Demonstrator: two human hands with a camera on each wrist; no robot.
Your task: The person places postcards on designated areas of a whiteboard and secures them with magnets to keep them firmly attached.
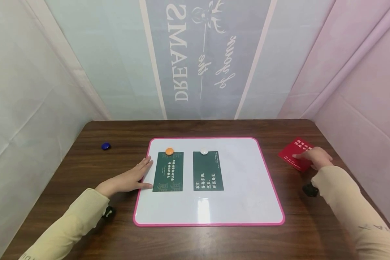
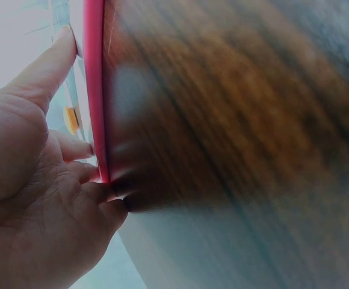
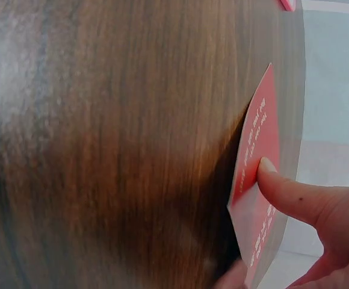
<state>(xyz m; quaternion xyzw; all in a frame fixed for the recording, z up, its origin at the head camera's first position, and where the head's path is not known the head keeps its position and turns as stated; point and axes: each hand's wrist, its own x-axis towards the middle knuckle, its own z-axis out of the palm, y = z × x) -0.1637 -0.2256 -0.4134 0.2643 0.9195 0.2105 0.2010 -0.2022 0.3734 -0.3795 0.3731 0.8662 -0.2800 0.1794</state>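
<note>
My left hand rests at the left edge of a whiteboard with a pink frame, its fingers spread and the thumb reaching onto the white surface. Two dark green cards lie on the board: a left card topped by an orange magnet, and a right card topped by a white magnet. To the right of the board, my right hand pinches a red card with white writing. The thumb lies on its printed face, a fingertip shows beneath, and the card tilts over the table.
A blue magnet sits on the dark wooden table at the back left. Cloth hangings enclose the table at the back and on both sides, the back curtain bearing white lettering.
</note>
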